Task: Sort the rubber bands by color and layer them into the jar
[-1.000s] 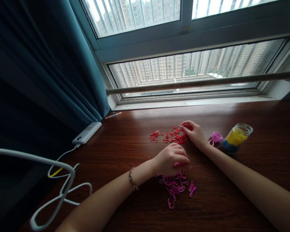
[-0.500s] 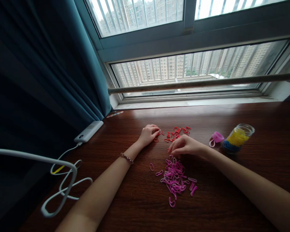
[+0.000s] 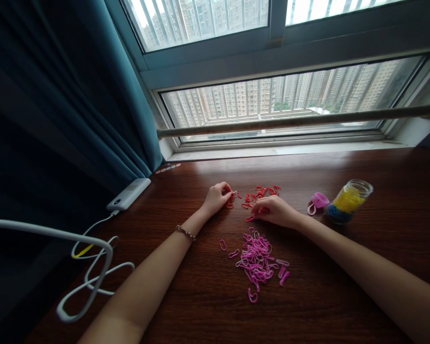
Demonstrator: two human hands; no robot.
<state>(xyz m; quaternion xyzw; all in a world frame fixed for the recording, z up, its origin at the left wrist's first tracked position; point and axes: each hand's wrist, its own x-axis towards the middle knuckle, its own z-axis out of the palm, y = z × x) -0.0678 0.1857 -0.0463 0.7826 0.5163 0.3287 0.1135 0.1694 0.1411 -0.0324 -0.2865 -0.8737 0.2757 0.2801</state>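
Observation:
My left hand (image 3: pixel 218 197) is closed in a pinch at a small pale, whitish loop (image 3: pixel 235 193). Several red loops (image 3: pixel 230 204) lie under and beside those fingertips. My right hand (image 3: pixel 275 211) has its fingers bent together at a red clip (image 3: pixel 250 219), a thin plastic loop like a stitch marker; its fingertips partly hide their grip. Just beyond that hand is a loose pile of red clips (image 3: pixel 261 192). Closer to me spreads a larger pile of pink and purple clips (image 3: pixel 257 255), with a few lying apart at its edges.
On the right, a tilted-looking glass jar (image 3: pixel 349 203) holds yellow and blue pieces, beside a pink lid (image 3: pixel 318 200) with a loop. A white power bank (image 3: pixel 129 195) with a white cable (image 3: pixel 93 241) lies left, by the blue curtain (image 3: pixel 129 95). A window rail (image 3: pixel 290 123) runs behind.
My right hand has shifted slightly away from the pink pile, and the red clip at its fingertips shows more clearly. My left fingers have lifted a little around the pale loop.

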